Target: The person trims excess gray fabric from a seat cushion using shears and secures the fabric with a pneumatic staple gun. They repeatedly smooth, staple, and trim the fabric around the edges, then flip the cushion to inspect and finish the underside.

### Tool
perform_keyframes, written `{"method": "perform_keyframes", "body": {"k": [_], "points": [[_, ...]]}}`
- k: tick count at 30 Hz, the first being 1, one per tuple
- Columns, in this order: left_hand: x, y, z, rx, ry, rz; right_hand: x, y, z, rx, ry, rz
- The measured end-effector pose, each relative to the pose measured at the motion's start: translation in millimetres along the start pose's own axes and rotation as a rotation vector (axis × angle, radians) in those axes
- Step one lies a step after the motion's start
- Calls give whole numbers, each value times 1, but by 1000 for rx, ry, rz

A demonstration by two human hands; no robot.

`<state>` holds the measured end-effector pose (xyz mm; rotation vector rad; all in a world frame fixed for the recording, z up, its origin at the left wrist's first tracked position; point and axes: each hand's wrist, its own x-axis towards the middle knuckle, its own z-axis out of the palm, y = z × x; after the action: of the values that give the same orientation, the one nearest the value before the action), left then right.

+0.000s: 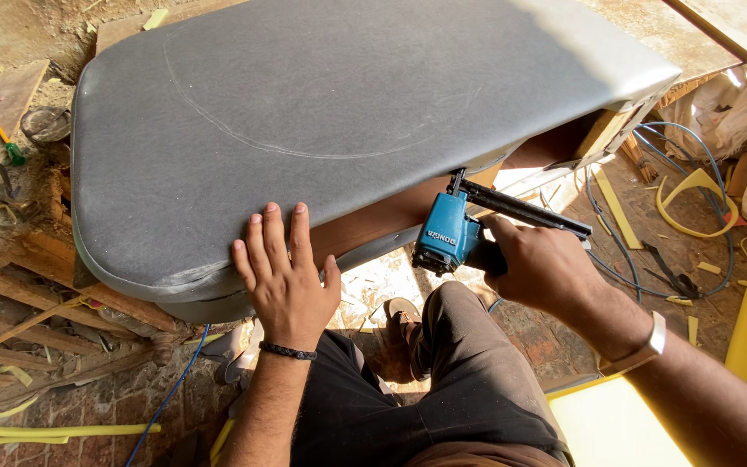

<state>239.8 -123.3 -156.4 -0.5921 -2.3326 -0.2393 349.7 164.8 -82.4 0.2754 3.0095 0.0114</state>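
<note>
Left hand (285, 278) is lying flat, fingers spread, pressing grey upholstery fabric (304, 112) over the cushion's near edge. Right hand (539, 262) is gripping a blue pneumatic stapler (453, 235), fingers wrapped tight, nose at the wood frame (382, 220) underneath. Top looks smooth w/ a chalk arc; edge stapling seems partway, underside mostly hidden.

One label is showing: a small pale logo strip (443, 238) is running along the side of the blue staple gun (447, 238), near the middle of the view. The light sacks (724, 108) lying at the upper right may be bags; their faces are unreadable.
</note>
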Motion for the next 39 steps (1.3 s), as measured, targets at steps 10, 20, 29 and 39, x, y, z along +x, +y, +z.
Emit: {"method": "perform_keyframes", "body": {"k": [10, 20, 29, 39], "points": [[-5, 1, -11, -54, -27, 0, -81, 58, 82, 366, 17, 148], [-50, 58, 23, -307, -185, 29, -281, 85, 292, 362, -336, 876], [-57, 81, 7, -783, -389, 30, -251, 113, 265, 297, -489, 575], [65, 34, -31, -454, -487, 525, 59, -11, -9, 561, 669, -372]]}}
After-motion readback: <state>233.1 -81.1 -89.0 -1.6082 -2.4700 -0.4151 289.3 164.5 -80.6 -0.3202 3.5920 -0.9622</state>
